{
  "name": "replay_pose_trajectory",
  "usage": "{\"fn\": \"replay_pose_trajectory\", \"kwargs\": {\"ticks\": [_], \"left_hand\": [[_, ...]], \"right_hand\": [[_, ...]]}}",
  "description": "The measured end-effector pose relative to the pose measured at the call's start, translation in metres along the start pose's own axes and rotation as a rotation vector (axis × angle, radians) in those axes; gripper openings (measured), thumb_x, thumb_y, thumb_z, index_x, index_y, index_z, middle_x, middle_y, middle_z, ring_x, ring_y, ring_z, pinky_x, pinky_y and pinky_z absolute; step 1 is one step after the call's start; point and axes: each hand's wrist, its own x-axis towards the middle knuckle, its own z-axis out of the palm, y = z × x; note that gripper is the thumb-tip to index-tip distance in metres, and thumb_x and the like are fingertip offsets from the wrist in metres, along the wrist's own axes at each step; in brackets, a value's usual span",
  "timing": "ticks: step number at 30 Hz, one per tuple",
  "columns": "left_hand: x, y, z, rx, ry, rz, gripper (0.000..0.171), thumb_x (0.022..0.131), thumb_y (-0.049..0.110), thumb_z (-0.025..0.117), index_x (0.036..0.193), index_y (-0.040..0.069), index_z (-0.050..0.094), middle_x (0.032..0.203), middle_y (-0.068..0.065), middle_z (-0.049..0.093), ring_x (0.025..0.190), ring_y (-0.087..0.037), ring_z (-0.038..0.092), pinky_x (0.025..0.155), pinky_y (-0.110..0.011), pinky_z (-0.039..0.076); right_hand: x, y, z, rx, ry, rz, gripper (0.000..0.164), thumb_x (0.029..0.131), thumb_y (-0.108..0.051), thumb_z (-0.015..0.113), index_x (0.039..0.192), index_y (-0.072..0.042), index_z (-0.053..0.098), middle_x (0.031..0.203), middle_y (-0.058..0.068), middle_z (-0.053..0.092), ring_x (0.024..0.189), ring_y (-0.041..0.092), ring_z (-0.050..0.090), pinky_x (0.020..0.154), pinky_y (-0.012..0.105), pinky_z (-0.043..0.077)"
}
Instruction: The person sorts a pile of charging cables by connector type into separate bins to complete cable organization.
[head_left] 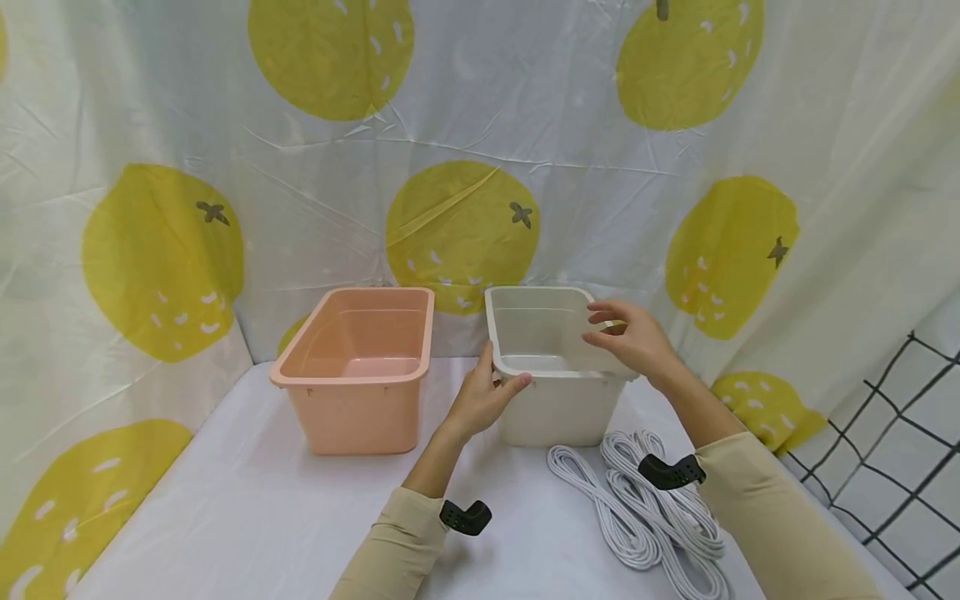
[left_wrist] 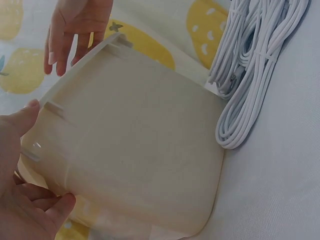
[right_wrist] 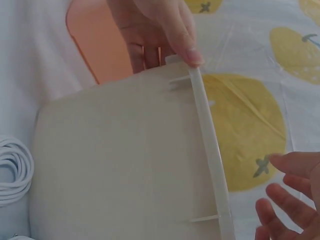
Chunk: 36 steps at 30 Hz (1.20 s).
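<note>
A cream plastic bin stands upright on the table, its inside showing nothing in the head view. My left hand holds its near left corner, thumb on the front rim and fingers along the left side. In the right wrist view the left thumb lies on the rim edge. Beside the bin's right rim hovers my right hand, fingers loosely bent and apart from the rim, with nothing between them. White bundled cables lie on the table just in front of the bin, below the right forearm.
To the left stands a peach bin of similar shape. Behind both bins hangs a lemon-print curtain. A black wire grid leans at the right edge of the white table.
</note>
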Motion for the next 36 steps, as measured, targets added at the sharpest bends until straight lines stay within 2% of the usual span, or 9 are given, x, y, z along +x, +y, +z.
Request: {"fn": "replay_pose_trajectory", "kwargs": {"ticks": [7,17,21,28,36], "left_hand": [[0.0,0.001,0.0,0.005,0.005,-0.005,0.071,0.099,0.025,0.074,0.156,0.013,0.033,0.138,-0.014,0.06,0.13,-0.025,0.056,0.108,-0.045,0.046],[0.0,0.002,-0.001,0.004,0.009,0.001,0.071,0.098,0.025,0.075,0.155,0.014,0.034,0.136,-0.012,0.062,0.13,-0.024,0.056,0.109,-0.045,0.045],[-0.001,0.002,0.002,-0.008,0.013,0.0,0.073,0.098,0.022,0.076,0.156,0.014,0.032,0.136,-0.013,0.061,0.13,-0.025,0.056,0.108,-0.045,0.046],[-0.002,0.002,0.005,-0.034,0.023,0.002,0.073,0.098,0.017,0.075,0.157,0.011,0.031,0.139,-0.017,0.059,0.132,-0.031,0.055,0.108,-0.053,0.045],[-0.002,0.002,0.002,0.001,0.011,-0.003,0.07,0.098,0.024,0.075,0.154,0.016,0.034,0.136,-0.012,0.062,0.127,-0.027,0.059,0.104,-0.044,0.05]], "right_hand": [[-0.024,0.006,-0.012,-0.025,0.022,-0.005,0.056,0.096,-0.025,0.077,0.145,-0.007,0.057,0.13,0.021,0.064,0.111,0.038,0.065,0.079,0.028,0.055],[-0.063,0.026,-0.023,-0.038,0.091,-0.043,0.052,0.095,-0.019,0.078,0.14,0.001,0.059,0.122,0.022,0.068,0.102,0.037,0.067,0.074,0.021,0.055],[-0.072,0.03,-0.025,-0.055,0.082,-0.046,0.054,0.096,-0.022,0.078,0.141,0.0,0.059,0.123,0.022,0.067,0.102,0.037,0.067,0.072,0.022,0.055],[-0.088,0.035,-0.023,-0.103,0.089,-0.058,0.051,0.096,-0.024,0.078,0.139,-0.002,0.061,0.12,0.019,0.069,0.098,0.035,0.068,0.071,0.025,0.057],[-0.11,0.052,-0.015,-0.15,0.094,-0.025,0.046,0.094,-0.025,0.08,0.131,-0.003,0.067,0.117,0.015,0.07,0.096,0.033,0.069,0.069,0.028,0.058]]}}
